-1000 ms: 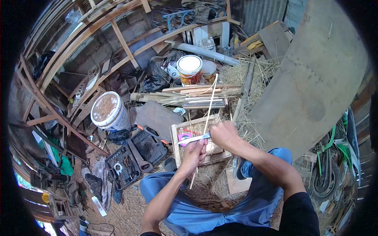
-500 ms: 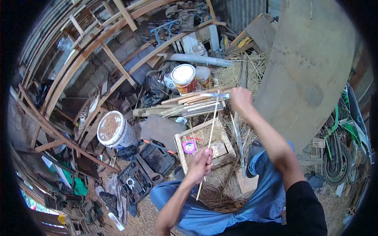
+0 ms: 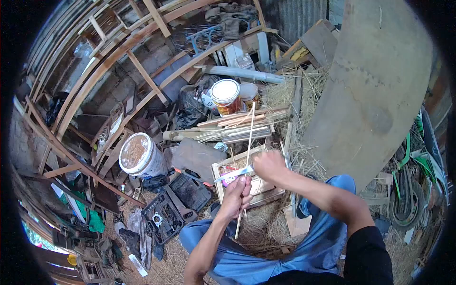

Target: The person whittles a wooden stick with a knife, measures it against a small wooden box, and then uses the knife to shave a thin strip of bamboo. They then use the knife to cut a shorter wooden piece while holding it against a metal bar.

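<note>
My left hand [image 3: 236, 197] is closed around a thin pale wooden strip [image 3: 250, 135], which points up and away from me. My right hand [image 3: 269, 166] is a fist on the handle of a knife [image 3: 235, 173]. The shiny blade lies across the strip, just above my left thumb. Below both hands stands a shallow wooden box [image 3: 216, 178], with a pink tape roll [image 3: 227, 180] partly hidden behind the blade. Beyond it lies a pile of wooden strips [image 3: 237, 121].
A white bucket [image 3: 142, 154] stands at the left, beside an open black tool case [image 3: 164, 216]. Paint buckets [image 3: 224, 95] stand beyond the strips. A large board [image 3: 370, 95] leans at the right. Curved wooden framing [image 3: 95, 76] fills the upper left.
My right hand has come down and toward me with the knife, from the strip's upper part to just above my left hand. The strip now stands a little more upright.
</note>
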`<state>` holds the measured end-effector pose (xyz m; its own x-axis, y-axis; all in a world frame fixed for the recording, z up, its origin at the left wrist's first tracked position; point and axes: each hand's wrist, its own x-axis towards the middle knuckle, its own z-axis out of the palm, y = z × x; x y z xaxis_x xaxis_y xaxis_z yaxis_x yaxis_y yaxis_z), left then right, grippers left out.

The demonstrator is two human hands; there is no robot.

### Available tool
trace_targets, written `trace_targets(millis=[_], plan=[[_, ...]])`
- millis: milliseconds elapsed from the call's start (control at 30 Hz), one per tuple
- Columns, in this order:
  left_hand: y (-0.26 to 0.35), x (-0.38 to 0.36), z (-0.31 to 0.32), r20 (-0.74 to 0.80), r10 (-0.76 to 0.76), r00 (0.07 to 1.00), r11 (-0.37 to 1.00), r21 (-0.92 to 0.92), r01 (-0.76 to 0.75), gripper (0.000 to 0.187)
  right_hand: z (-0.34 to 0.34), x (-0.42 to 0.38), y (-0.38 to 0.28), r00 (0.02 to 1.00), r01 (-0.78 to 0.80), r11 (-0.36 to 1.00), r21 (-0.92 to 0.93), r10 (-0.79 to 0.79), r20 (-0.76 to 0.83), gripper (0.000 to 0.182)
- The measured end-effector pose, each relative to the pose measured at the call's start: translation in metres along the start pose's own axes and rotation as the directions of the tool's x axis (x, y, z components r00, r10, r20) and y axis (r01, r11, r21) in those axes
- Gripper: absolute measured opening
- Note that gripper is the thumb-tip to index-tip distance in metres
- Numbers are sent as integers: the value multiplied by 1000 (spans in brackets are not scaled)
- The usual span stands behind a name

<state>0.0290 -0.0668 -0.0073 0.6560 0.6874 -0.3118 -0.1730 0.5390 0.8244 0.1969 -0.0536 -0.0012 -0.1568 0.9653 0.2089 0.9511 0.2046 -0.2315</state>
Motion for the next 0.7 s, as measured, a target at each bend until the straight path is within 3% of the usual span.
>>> trace_targets(millis=[100,233,300,333,367,433,467,500,567,633,700], plan=[[-1,4,5,10,36,999,999,3,-36,25,-1,13,14,1000,-27,998,-56,26,-9,12],[-5,1,7,-48,34,998,999,19,-33,27,-9,37,53,957,-288,943,-165,280,-74,13],[-13,-12,14,22,-60,998,995,81,58,29,-21,45,103,884,-451,887,-103,428,-190,14],[-14,-18,19,33,-118,993,974,196,109,30,-22,45,139,837,-513,857,-33,492,-237,14],[-16,-21,22,38,-117,992,974,197,107,30,-22,42,165,786,-567,823,37,553,-277,14],[-20,-23,25,207,-100,973,990,121,76,28,-28,33,174,728,-616,784,77,604,-325,14],[-20,-17,18,166,-70,984,974,222,32,27,-31,31,175,668,-657,745,116,647,-366,14],[-22,-9,8,100,-60,993,989,139,46,28,-34,31,170,681,-649,754,100,634,-366,14],[-18,3,-6,-4,-9,1000,992,128,9,28,-31,34,148,815,-442,815,374,539,-214,16],[-10,6,-5,-13,66,998,998,16,-66,26,-31,28,102,916,-219,946,238,284,-285,15],[-4,7,-2,-49,91,995,995,42,-89,26,-20,17,62,989,2,995,96,12,-145,14]])
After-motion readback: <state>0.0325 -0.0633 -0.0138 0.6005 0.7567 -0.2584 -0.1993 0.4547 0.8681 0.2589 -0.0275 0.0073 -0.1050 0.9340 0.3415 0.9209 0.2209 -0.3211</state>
